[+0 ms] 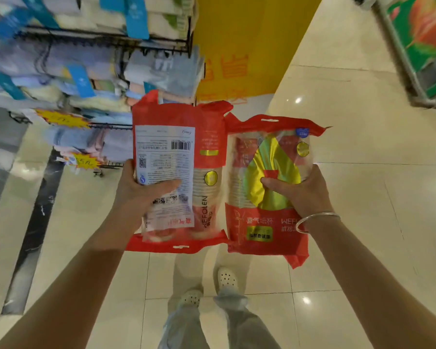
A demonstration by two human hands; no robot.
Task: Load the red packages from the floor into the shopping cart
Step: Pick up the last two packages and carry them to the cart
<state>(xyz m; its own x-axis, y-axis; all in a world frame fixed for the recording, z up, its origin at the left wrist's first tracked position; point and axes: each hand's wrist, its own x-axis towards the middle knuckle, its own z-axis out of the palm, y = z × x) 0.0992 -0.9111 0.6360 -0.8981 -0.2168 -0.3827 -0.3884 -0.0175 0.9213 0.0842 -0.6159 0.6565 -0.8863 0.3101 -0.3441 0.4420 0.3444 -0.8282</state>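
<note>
I hold two red packages of paper cups side by side in front of me, above the floor. My left hand (139, 195) grips the left red package (207, 137), whose back with a white label and barcode faces me. My right hand (297, 190) grips the right red package (259, 222), front side up with a shiny gold and green emblem. A silver bangle circles my right wrist. The two packages touch along their inner edges. No shopping cart is in view.
A black wire rack (91, 41) of folded towels with blue tags and yellow price stars stands at the left. A yellow sign (249, 34) rises behind the packages. A green display stand (423, 46) is at the upper right. My feet in white clogs (227, 278) stand on glossy cream tiles.
</note>
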